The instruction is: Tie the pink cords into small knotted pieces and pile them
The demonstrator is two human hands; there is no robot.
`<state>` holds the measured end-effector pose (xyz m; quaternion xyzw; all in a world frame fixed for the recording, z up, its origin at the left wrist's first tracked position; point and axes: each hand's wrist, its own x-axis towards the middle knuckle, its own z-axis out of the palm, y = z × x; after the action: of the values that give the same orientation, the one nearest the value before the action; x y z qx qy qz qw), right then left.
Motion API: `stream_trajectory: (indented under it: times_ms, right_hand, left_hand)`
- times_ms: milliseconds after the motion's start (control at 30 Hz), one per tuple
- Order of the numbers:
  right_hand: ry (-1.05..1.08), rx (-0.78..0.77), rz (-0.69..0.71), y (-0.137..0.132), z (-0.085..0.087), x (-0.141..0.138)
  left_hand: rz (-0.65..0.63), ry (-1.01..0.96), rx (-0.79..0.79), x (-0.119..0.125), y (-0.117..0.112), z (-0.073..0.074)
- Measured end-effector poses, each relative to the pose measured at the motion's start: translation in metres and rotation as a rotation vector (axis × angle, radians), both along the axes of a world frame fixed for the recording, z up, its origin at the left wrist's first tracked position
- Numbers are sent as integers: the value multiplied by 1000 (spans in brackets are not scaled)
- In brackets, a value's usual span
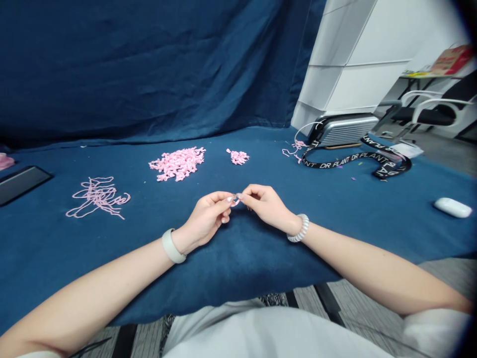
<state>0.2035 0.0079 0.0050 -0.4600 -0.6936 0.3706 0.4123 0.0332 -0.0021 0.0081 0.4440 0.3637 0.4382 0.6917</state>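
Three lots of pink yarn lie on the blue-cloth table point(112, 258). Left to right: a loose tangle point(97, 197); a heap of short knotted pieces point(178, 164); the left hand point(206, 219), pinching a small yarn piece point(235, 201) against the right hand's fingertips point(240, 197); a small cluster point(237, 157); the right hand point(268, 206). Material should handle light, soft and limp; hold the piece near its pinched part.

Ahead of you: navy fabric backdrop point(149, 64), hanging in folds
Your right: white panelled cabinet point(346, 59); black office chair point(428, 112)
Below you: grey striped carpet point(357, 308)
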Motion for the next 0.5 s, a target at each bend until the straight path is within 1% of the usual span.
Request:
stream_trajectory:
  times_ms: [133,267,367,500]
  right_hand:
    - [-57,203,-33,-2,-2,-1]
    - [-91,366,-19,-3,-2,0]
    - [-103,430,0,-3,-2,1]
    - [-110,471,24,-3,-3,2]
  left_hand:
    - [-46,-27,-65,-1,2,-2]
    - [-123,26,-108,-2,4,-4]
    - [-136,57,-108,-2,4,-3]
    - [-157,90,-110,-3,4,-1]
